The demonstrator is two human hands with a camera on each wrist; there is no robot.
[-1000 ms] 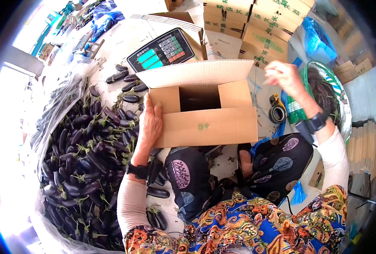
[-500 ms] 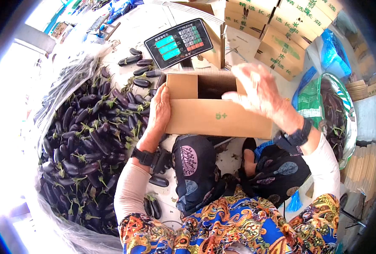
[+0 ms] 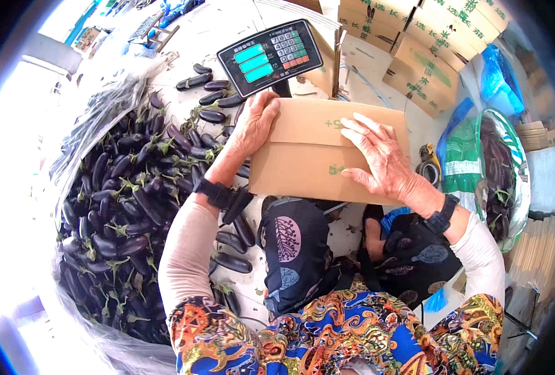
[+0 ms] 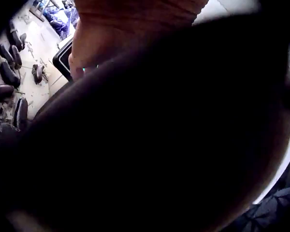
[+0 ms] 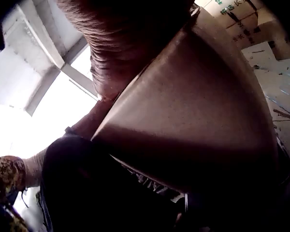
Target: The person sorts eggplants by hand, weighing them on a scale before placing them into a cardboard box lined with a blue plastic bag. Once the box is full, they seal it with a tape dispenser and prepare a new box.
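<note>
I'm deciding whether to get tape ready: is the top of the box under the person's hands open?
No, the top flaps of the box are folded down, with the right hand spread across them.

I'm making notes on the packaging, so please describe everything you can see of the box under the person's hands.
The box is plain brown, apparently cardboard, with two broad panels showing, split by a seam running across it. Each bears a small green "5+" mark. No opening shows on top. It sits before the knees; its support is hidden. The left hand grips the far left corner; the right hand lies spread across both panels.
</note>
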